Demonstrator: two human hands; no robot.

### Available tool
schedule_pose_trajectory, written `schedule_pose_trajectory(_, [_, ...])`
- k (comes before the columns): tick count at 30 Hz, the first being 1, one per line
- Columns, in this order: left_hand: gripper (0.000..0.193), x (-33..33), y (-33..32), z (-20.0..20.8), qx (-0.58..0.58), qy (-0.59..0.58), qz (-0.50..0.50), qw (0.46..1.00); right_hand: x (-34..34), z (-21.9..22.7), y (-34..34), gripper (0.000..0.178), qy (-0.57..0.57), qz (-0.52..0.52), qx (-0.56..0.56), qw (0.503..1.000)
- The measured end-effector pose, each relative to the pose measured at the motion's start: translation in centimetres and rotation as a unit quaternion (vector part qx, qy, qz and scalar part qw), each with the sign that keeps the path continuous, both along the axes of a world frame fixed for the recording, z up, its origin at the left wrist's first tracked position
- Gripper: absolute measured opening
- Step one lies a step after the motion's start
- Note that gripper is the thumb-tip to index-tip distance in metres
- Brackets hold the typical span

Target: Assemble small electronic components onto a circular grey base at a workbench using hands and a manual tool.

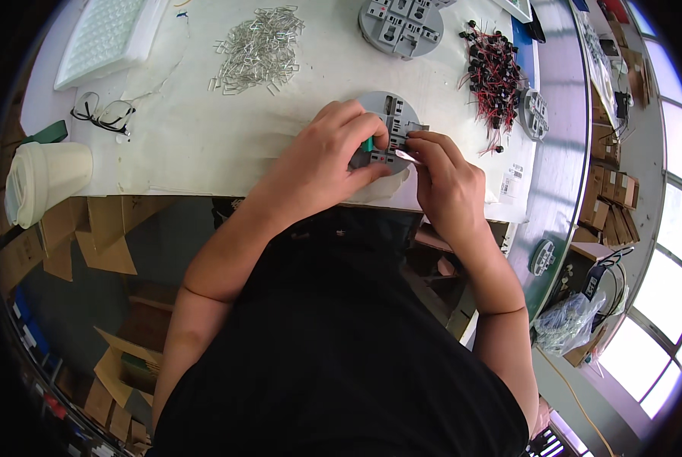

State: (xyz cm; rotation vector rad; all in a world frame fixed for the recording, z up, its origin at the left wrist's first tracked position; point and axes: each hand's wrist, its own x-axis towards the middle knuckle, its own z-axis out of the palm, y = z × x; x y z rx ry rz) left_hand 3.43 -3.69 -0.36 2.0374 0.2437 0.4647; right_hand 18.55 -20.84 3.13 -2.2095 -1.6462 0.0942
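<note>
- Left hand (pixel 339 146): curled over one green piece (pixel 368 144), can't tell if gripped
- Right hand (pixel 449 174): pinching one slim pale item (pixel 406 156)
- One grey disc (pixel 396 120) under both

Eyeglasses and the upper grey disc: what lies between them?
In the head view, a pile of bent metal pieces lies between the eyeglasses and the upper grey disc.

round grey disc (pixel 397 127), face up, partly hidden, green piece (pixel 368 145) at its left, slim pale piece (pixel 406 156) at right
</note>
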Motion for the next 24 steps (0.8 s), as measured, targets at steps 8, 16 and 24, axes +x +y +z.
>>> schedule_pose_trajectory(8, [0.033, -0.5, -0.4, -0.4, -0.025, -0.022, 0.017, 0.999, -3.5, -1.2, -1.1, 0.034, -0.14, -0.047, -0.05, 0.988])
schedule_pose_trajectory(16, [0.025, -5.2, 0.0, 0.3, 0.075, -0.066, 0.085, 0.991, 0.2, 2.9, 4.1, 0.028, 0.095, 0.045, 0.022, 0.994])
schedule_pose_trajectory(24, [0.029, -11.8, 2.8, 0.2, 0.101, -0.018, 0.143, 0.984, 0.1, 0.9, 19.4, 0.012, -0.046, 0.353, -0.015, 0.934])
